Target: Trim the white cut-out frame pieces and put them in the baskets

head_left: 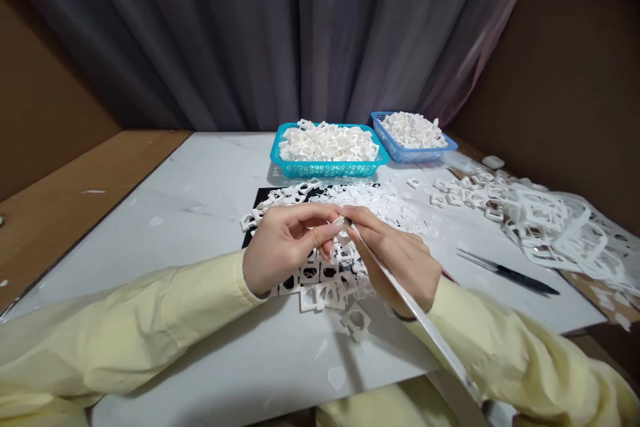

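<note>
My left hand (295,233) is closed, pinching a small white plastic piece (341,221) between thumb and fingertips. Right beside it, my right hand (395,257) is closed, its fingertips meeting the left ones at the piece. A long thin white strip (425,323) runs from the right fingertips down past the wrist toward the lower right. A small dark tip shows at those fingertips; what it belongs to is hidden. Beneath both hands, square white pieces with round holes (327,295) lie on a black mat (264,196), one loose piece (356,321) nearer me.
A teal basket (327,170) and a blue basket (420,155), heaped with white pieces, stand at the back. Black-handled tweezers (510,272) lie at the right. Tangled white strips (565,230) cover the right edge. Small scraps (380,203) lie behind my hands.
</note>
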A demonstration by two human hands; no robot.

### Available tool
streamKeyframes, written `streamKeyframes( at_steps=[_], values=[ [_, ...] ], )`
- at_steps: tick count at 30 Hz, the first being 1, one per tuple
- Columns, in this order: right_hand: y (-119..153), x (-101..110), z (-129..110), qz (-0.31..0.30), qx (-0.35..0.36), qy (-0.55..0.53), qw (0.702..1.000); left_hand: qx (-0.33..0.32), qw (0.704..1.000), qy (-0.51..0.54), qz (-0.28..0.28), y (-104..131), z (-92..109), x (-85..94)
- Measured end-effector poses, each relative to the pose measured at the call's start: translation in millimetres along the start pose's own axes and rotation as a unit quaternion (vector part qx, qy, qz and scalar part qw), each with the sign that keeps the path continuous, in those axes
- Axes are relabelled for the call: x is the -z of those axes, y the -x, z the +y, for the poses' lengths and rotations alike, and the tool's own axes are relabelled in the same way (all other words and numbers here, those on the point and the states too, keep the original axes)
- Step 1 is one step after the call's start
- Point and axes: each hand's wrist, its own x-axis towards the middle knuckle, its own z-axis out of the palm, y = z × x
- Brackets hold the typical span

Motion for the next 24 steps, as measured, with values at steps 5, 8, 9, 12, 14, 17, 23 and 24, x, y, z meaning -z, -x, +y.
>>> streamKeyframes(
  at_steps=[5,8,9,12,14,17,23,24],
  values=[
    [2.4,-4.2,0.8,0.036,0.053,0.057,0.996,0.000,1.000,-0.011,0.001,-1.2,0.3,-0.2],
    [3.6,-4.8,5.2,0.035,0.061,0.077,0.995,0.003,1.000,-0.016,0.003,0.3,1.6,-1.4],
    [3.5,-4.4,8.5,0.050,0.055,0.083,0.994,0.005,1.000,-0.020,-0.002,1.9,2.3,-2.2],
    [0.5,0.3,21.2,0.148,0.007,0.107,0.983,0.006,0.998,-0.039,-0.041,7.9,5.3,-4.3],
    [-3.4,5.9,26.9,0.214,-0.036,0.106,0.970,0.001,0.997,-0.048,-0.053,10.3,8.3,-4.3],
    [-8.0,15.4,23.9,0.218,-0.079,0.013,0.973,-0.011,0.999,-0.048,-0.023,9.3,13.8,-1.7],
    [-5.1,25.0,0.6,0.103,-0.042,-0.195,0.975,-0.033,0.999,-0.038,-0.006,8.5,18.0,1.9],
    [-3.9,25.1,-1.3,0.085,-0.027,-0.213,0.973,-0.034,0.999,-0.040,-0.007,9.3,17.6,1.9]
  ],
)
